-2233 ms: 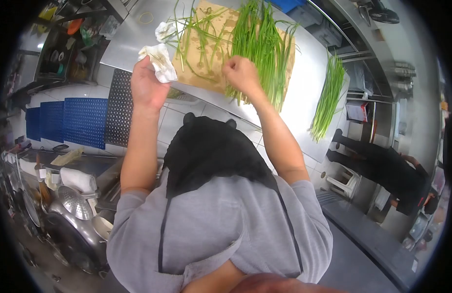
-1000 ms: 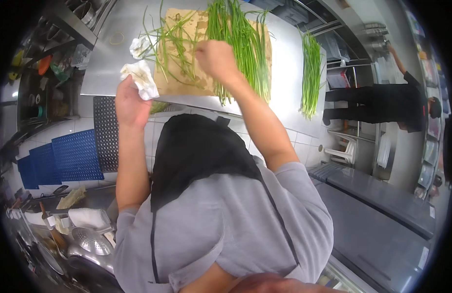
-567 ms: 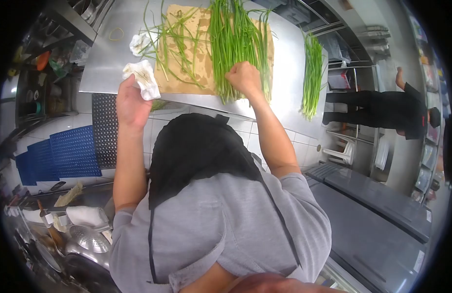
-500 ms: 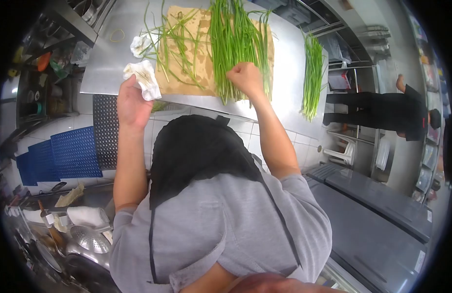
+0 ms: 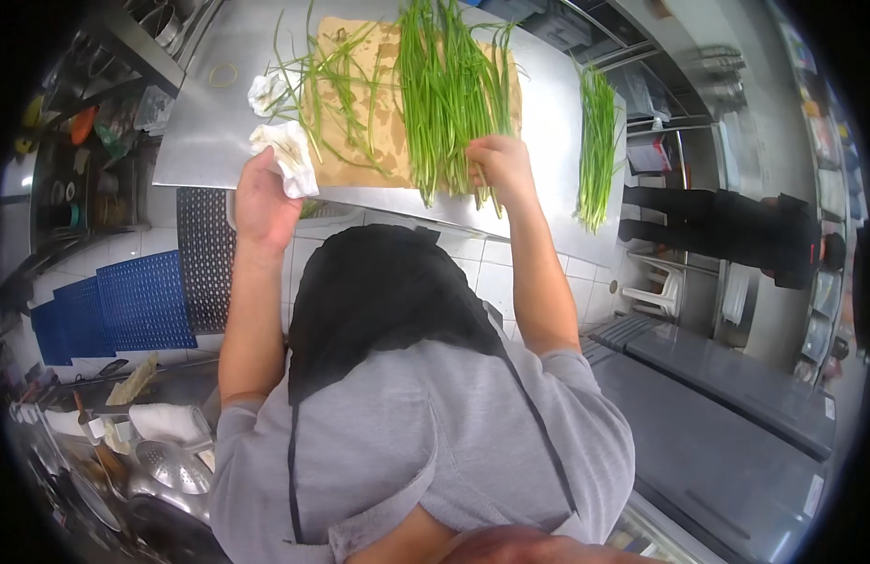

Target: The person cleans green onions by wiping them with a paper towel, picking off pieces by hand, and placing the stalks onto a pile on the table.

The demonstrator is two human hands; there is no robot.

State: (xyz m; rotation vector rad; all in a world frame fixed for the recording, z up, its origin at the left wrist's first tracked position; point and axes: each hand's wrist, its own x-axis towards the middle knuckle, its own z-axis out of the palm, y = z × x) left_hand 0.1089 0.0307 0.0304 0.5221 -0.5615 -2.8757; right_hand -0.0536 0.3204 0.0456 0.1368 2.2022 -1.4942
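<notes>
My left hand (image 5: 266, 202) is closed on a crumpled white cloth or paper towel (image 5: 292, 158) with brownish stains, at the table's near edge. At the lower ends of a large pile of garlic chives (image 5: 444, 103), my right hand (image 5: 504, 169) has its fingers pinched around a few stalks, whose pale ends poke out below it. The pile lies lengthwise on a damp brown paper sheet (image 5: 346, 176). Loose, scattered chives (image 5: 346, 80) lie on the left half of the sheet. Another crumpled white wad (image 5: 266, 95) rests beside them.
A separate chive bundle (image 5: 598, 150) lies toward the right end of the steel table (image 5: 553, 122). A rubber band (image 5: 223, 74) sits at the far left. A person in dark clothes (image 5: 736, 224) stands to the right. Blue mats (image 5: 143, 296) cover floor at left.
My right hand has shifted slightly right and down, from a fist over the pile to a pinch on stalk ends. My left hand and its cloth moved a little right.
</notes>
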